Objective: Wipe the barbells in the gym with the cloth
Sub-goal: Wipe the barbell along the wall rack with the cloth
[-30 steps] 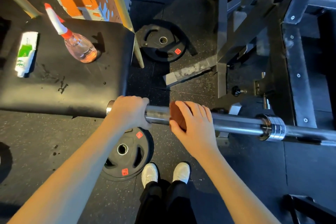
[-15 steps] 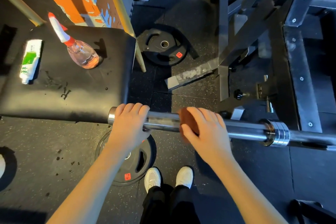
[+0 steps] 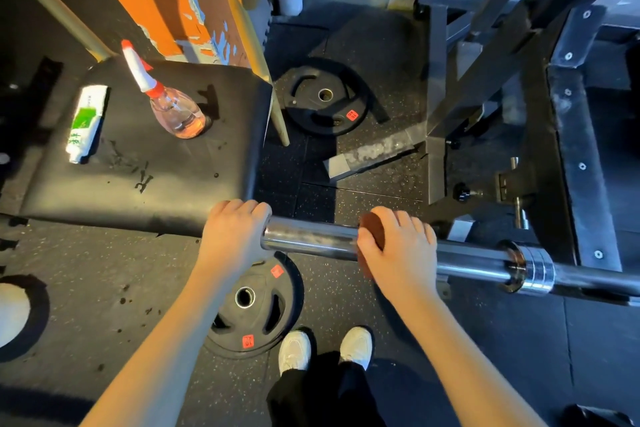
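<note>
Barbell: chrome steel, lying level across the lower middle of the view, its loading sleeve running from the left end to a ringed collar, with the thinner shaft passing out at the right edge. What supports it cannot be seen.

Cloth: small, rust-brown, bunched on top of the sleeve about midway along. Only a corner shows, between thumb and forefinger.

Left hand: fingers curled together over the sleeve's free end, clamped on the steel, apparently steadying it.

Right hand: fingers close together and bent over the far side of the bar, thumb on the near side, gripping the cloth against the metal.

Step in hand, as judged: wiping the sleeve. The bare stretch between the two hands shows a dull, smeared patch.

Next move, as judged: it calls for firm pressure through the cloth while sliding along the sleeve, towards the collar or back to the end, and for turning the bar or wrapping the cloth under it to reach the underside. The left hand's own patch needs a pass too.

Nearby: black bench pad carrying a spray bottle of pinkish liquid and a green-and-white tube. Two weight plates lie on the floor.
</note>
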Available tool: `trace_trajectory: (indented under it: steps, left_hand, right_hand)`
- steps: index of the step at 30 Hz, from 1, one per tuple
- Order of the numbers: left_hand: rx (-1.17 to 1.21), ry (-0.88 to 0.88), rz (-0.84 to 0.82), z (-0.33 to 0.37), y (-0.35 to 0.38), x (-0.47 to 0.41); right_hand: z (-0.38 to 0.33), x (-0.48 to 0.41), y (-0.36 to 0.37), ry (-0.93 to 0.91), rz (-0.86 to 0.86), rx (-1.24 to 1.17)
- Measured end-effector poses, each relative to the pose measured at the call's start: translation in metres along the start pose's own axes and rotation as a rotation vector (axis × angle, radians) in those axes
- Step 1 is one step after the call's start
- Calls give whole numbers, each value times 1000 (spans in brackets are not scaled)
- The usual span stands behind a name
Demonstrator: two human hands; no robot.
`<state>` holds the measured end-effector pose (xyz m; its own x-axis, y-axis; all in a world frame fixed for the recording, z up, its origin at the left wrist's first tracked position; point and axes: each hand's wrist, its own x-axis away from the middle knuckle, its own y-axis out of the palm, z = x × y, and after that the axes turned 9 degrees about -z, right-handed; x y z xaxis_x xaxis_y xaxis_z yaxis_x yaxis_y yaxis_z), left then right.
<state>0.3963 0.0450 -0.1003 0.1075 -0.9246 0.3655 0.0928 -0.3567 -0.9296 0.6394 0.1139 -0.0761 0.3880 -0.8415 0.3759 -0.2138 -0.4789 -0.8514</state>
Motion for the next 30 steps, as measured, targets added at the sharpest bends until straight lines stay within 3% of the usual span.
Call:
trace_trajectory:
  steps: [3, 7, 10, 13, 15, 18, 20, 23, 25, 27, 30]
  left_hand:
    - [-18, -21, 100, 2, 8, 3]
    - [-2, -22, 248, 7, 15, 9]
    - [7, -4, 301, 6, 19, 8]
    - [2, -2, 304, 4, 22, 7]
    - [-10, 11, 302, 4, 22, 8]
    - [-17, 39, 198, 4, 6, 9]
    - [-43, 58, -40, 2, -18, 2]
    - [32, 104, -475, -7, -38, -27]
    - [76, 121, -634, -6, -40, -41]
    - [66, 137, -638, -5, -37, -43]
    - [11, 139, -510, -6, -31, -34]
  right_hand:
    - [-32, 3, 21, -134, 38, 13]
    - [7, 24, 19, -318, 34, 54]
    - [22, 21, 10, -159, 105, 43]
    - [-16, -3, 14, 87, 66, -59]
    - [-43, -6, 21, 2, 68, -55]
    - [-39, 16, 28, -160, 70, -44]
    - [-15, 30, 22, -182, 92, -17]
    - [13, 33, 4, -39, 117, 7]
    - [14, 16, -3, 166, 94, -27]
    - [-6, -7, -1, 262, 83, 7]
    - [-46, -9, 18, 69, 44, -11]
